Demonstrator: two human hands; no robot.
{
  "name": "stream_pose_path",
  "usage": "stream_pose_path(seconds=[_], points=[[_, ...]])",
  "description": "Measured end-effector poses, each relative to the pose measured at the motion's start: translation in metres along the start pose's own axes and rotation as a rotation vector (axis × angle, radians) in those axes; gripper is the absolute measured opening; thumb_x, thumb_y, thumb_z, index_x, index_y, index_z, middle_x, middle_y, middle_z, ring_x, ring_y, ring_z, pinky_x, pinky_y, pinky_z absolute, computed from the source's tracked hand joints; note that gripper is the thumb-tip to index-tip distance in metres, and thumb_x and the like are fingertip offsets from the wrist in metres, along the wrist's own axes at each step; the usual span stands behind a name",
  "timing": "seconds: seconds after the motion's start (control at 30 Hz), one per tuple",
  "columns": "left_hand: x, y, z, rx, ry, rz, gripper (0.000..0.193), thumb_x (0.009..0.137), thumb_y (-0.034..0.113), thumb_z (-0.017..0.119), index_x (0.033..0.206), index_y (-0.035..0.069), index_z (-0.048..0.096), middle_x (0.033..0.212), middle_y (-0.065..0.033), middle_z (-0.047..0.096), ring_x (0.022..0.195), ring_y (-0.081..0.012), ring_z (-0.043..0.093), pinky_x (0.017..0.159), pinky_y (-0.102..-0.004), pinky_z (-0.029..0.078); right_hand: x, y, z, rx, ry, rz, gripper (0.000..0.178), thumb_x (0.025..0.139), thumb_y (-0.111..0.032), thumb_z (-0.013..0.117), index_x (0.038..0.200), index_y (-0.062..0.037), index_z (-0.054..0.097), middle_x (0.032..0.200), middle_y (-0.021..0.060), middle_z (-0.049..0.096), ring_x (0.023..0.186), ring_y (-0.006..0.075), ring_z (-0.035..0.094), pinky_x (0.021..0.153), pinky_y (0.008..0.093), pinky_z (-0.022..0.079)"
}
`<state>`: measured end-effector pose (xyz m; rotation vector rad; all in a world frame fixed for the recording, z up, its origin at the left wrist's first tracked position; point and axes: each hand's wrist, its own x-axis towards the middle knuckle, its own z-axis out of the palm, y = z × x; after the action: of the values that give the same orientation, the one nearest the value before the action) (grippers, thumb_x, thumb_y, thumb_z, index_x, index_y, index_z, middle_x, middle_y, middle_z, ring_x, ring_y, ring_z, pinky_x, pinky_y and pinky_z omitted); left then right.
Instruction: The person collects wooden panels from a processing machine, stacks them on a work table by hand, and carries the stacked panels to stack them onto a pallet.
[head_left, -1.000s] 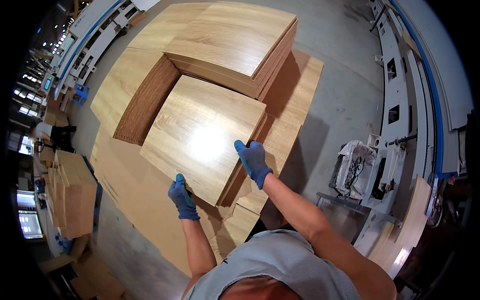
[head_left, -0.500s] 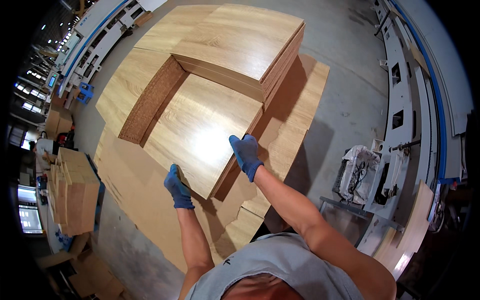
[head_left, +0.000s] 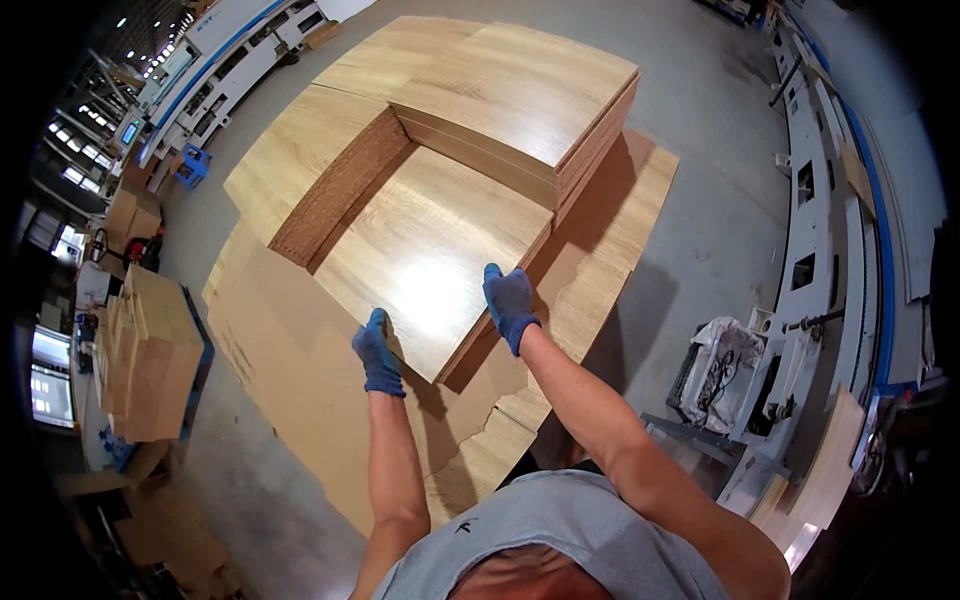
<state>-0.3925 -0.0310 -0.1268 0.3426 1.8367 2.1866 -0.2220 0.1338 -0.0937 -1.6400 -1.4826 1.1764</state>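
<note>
A glossy, light wood-grain board (head_left: 415, 235) lies flat on top of a lower stack, in the corner between two taller piles. My left hand (head_left: 377, 355), in a blue knit glove, is closed on the board's near edge with the thumb upward. My right hand (head_left: 510, 300), gloved the same way, grips the right edge close to the near corner. The fingers under the board are hidden on both hands. Against the board's far side rises a higher stack of matching boards (head_left: 520, 90). Along its left side stands another stack with a rough brown side (head_left: 340, 190).
Beneath the stacks spreads a large base sheet (head_left: 290, 340) with torn brown covering. A long grey machine (head_left: 800, 240) runs along the right, beside a lined basket (head_left: 720, 365). More stacked panels (head_left: 155, 350) stand left, with a blue stool (head_left: 192, 165) farther back.
The view has shifted, so the stacks appear farther right. Both hands keep their hold on the board's edges. The board itself shows little clear movement against the stacks.
</note>
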Motion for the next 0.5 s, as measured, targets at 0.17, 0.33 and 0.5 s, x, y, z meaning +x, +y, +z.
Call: stream_pose_path(seconds=[0.17, 0.33, 0.5], points=[[-0.007, -0.007, 0.016, -0.167, 0.034, -0.195, 0.011, 0.088, 0.002, 0.061, 0.09, 0.008, 0.052, 0.068, 0.005, 0.044, 0.056, -0.0056, 0.037, 0.05, -0.0248, 0.032, 0.022, 0.018, 0.0, -0.146, -0.115, -0.033, 0.053, 0.086, -0.042, 0.057, 0.094, 0.0098, 0.066, 0.091, 0.0343, 0.066, 0.095, 0.0472, 0.064, 0.083, 0.0491, 0.05], [-0.006, -0.008, 0.016, -0.075, 0.019, -0.174, 0.008, 0.091, 0.007, 0.06, 0.089, 0.008, 0.052, 0.065, 0.0049, 0.042, 0.054, -0.0057, 0.036, 0.048, -0.0265, 0.03, 0.039, 0.045, -0.02, 0.23, -0.484, 0.12, 0.033, 0.088, -0.03, 0.062, 0.077, 0.0006, 0.057, 0.064, 0.0184, 0.057, 0.063, 0.0295, 0.06, 0.061, 0.0402, 0.05], [-0.023, -0.016, -0.018, -0.025, -0.009, -0.241, 0.025, 0.098, 0.025, 0.053, 0.078, 0.011, 0.055, 0.065, 0.0076, 0.045, 0.056, -0.0047, 0.035, 0.048, -0.026, 0.027, -0.005, 0.108, -0.127, 0.724, -0.4, 0.422, 0.018, 0.093, -0.031, 0.06, 0.094, -0.0122, 0.06, 0.088, 0.0033, 0.054, 0.08, 0.017, 0.059, 0.071, 0.0317, 0.052]])
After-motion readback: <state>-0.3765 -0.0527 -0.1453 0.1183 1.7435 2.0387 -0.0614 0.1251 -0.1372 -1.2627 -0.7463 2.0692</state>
